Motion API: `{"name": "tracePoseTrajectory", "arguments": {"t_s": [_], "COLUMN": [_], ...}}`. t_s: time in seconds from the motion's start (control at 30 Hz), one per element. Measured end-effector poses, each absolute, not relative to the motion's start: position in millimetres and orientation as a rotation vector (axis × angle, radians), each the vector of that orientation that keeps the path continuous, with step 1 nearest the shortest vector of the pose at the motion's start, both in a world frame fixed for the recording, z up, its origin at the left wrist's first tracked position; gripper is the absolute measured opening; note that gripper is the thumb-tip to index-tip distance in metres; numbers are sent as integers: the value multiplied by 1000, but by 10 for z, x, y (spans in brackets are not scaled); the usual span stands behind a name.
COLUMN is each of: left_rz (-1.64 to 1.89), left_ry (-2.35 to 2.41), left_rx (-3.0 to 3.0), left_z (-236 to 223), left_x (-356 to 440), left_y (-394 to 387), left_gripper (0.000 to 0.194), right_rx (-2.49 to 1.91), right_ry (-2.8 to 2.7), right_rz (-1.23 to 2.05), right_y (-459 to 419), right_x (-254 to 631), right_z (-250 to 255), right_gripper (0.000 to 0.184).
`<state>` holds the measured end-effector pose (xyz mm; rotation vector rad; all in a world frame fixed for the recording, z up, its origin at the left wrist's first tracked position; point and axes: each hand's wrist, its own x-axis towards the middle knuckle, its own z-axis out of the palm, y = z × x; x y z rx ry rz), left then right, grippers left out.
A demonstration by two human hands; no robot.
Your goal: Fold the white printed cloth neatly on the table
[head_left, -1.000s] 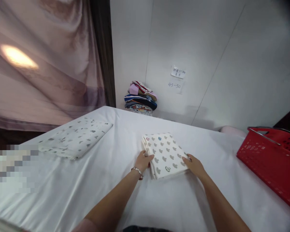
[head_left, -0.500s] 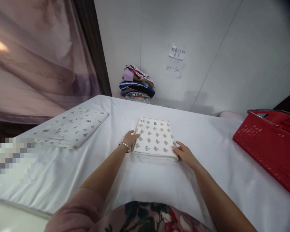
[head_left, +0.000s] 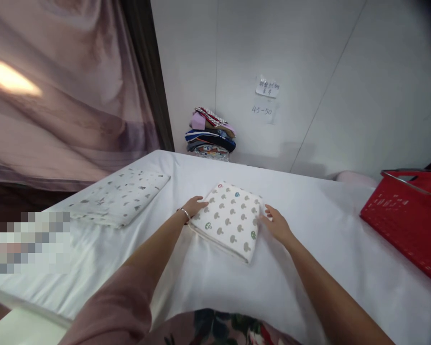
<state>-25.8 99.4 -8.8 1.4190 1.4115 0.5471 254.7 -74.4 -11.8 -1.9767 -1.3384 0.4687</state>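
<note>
A white folded cloth (head_left: 232, 215) printed with grey, red, blue and green mushrooms lies askew on the white-covered table. At its left edge is my left hand (head_left: 193, 209), wearing a bracelet; the thumb reaches the edge and the hand holds the cloth's side. Beside the right edge my right hand (head_left: 277, 225) has its fingers apart, with the thumb close to or touching the cloth. Further left lies another folded white cloth (head_left: 124, 199) with small dark and grey prints.
The white tablecloth (head_left: 326, 239) covers the table. A red perforated basket (head_left: 409, 215) with a metal handle is at the right. Folded fabrics (head_left: 211, 135) are piled by the wall beyond the far edge. A pinkish curtain (head_left: 64, 96) hangs at the left; paper notes (head_left: 266, 88) are on the wall.
The mushroom-print cloth has turned clockwise, its near right corner swinging toward me. My right hand's fingers have spread at its edge, and the view has shifted slightly.
</note>
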Motion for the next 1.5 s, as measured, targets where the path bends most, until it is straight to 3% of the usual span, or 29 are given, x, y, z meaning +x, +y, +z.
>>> {"name": "tracePoseTrajectory", "arguments": {"t_s": [0.3,0.6,0.8,0.9,1.0,1.13,1.2,1.5], "left_rz": [537,467,409,498,647,801,754,608], "left_ry": [1342,1200,1136,1161,1220,1322,1310,1196], "left_rx": [1443,1656,1788,1837,1860,1743,1609,1283], "left_z": [-90,198,182,177,221,160,42,-283], "left_x": [-248,355,1012,938,617,148,25,214], "left_y": [1008,1335,1398,1365,1323,1051,794,-40], "left_gripper": [63,56,47,42,34,22,13,13], "right_rx": [-1966,-1946,-2166,-2266,-2088,-1753,-1677,-1929], "right_ry": [-1221,-960,-862,-1128,-1391,-1577,-1686,-2016], "right_rz": [736,906,832,486,156,499,512,166], "right_y": [101,-506,-925,-937,-885,-825,-800,-742], "right_x": [2836,3195,3455,3399,3062,2322,1998,1502], "right_z": [-102,71,-117,-133,-30,133,167,33], "right_gripper": [68,66,66,63,46,27,23,23]}}
